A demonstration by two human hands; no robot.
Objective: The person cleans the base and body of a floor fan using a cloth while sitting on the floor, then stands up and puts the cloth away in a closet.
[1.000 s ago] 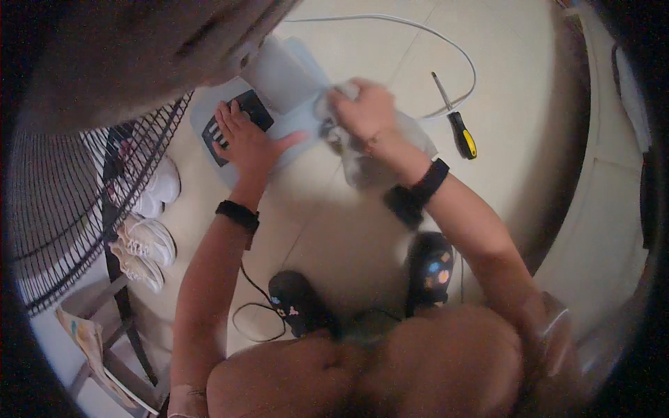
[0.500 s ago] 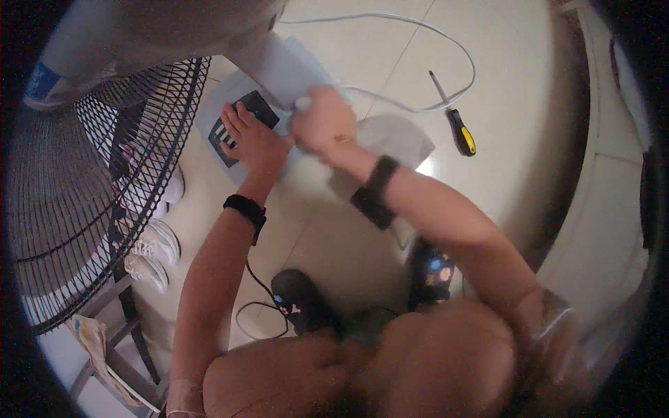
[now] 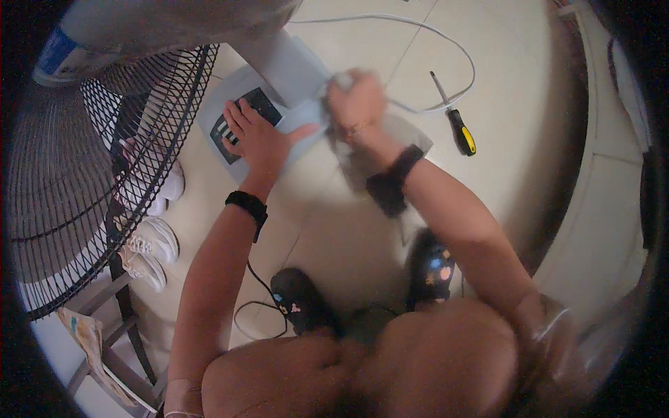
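Observation:
A standing fan's pale grey-blue base rests on the floor, with a dark control panel bearing light keys. Across that panel my left hand lies with its fingers stretched and its thumb out to the right. Just right of the base, my right hand is closed round a bunched greyish cloth, whose loose part hangs below and beside the fist. The hand and cloth are smeared by motion. At the upper left is the fan's black wire grille, close to the camera.
A screwdriver with a black and yellow handle lies on the tiles beside a looping white cable. White shoes stand on the left near a dark-framed rack. A thin black cord curls by my dark shoes.
My right hand has moved right, away from the fan base, with the cloth in it. My left thumb has spread outward; that hand stays on the panel. The fan has shifted slightly in view.

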